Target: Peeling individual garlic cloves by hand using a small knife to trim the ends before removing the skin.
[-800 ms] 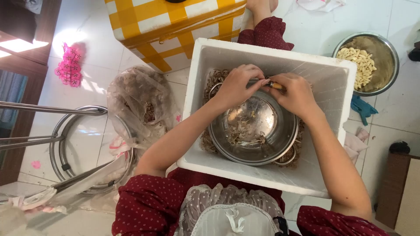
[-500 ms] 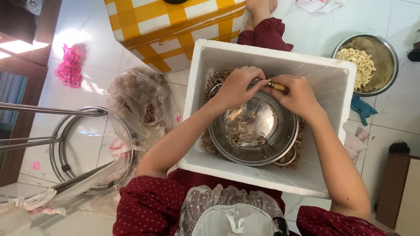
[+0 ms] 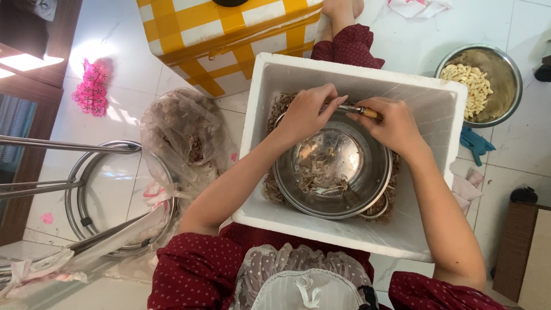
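Both hands meet over the steel bowl (image 3: 333, 172), which sits inside the white foam box (image 3: 442, 115) on a bed of papery peelings. The right hand (image 3: 390, 123) is closed around a small knife (image 3: 359, 110) (wooden handle, blade toward the other hand). The left hand (image 3: 310, 112) pinches something small at the blade, probably a clove, too hidden to tell. Peeled cloves fill a second bowl (image 3: 505, 74) nearby.

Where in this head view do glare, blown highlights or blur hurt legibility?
Head view: a blown-out patch on the floor tiles at upper left; a bright reflection inside the steel bowl; both hands, left and right, sharp; the small thing they pinch is too small to identify; mild wide-angle bending at the edges.
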